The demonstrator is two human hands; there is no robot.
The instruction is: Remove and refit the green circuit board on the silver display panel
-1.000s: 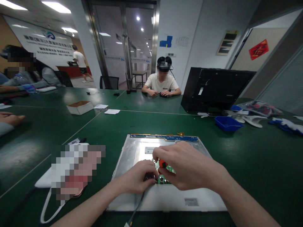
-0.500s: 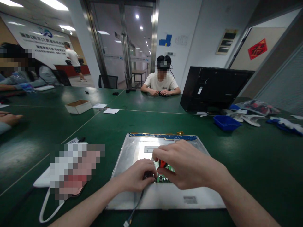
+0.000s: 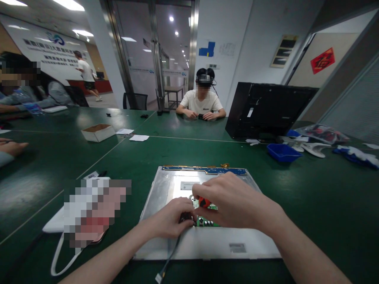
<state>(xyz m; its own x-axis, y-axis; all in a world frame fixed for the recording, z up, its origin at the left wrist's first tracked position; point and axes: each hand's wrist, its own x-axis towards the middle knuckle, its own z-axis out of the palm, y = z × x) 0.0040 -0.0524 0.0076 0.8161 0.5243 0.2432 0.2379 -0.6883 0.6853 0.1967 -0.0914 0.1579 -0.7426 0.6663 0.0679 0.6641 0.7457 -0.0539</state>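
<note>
A flat metal-backed display panel (image 3: 160,197) lies on the table before me, with a green circuit board (image 3: 209,223) at its middle. My right hand (image 3: 233,201) is closed around the red-and-black handle of a screwdriver (image 3: 204,202) above this board; its tip is hidden. At the board's left edge my left hand (image 3: 176,217) has its thumb and fingers pinched together, over something dark I cannot make out. A thin cable (image 3: 171,256) comes out below the left thumb and ends in a white plug (image 3: 158,278). Along the panel's far edge runs a blue circuit strip (image 3: 204,170).
Left of the panel lie a white device (image 3: 53,223) with a white cord and a blurred pink item. Farther off are an open box (image 3: 97,133), papers (image 3: 139,138), a blue tray (image 3: 284,153) and a black monitor (image 3: 269,110). A person (image 3: 203,98) sits opposite; others are at left.
My right hand and the screwdriver handle have shifted slightly over the board. My left hand stays in place. In the background a walking person has moved a little to the left.
</note>
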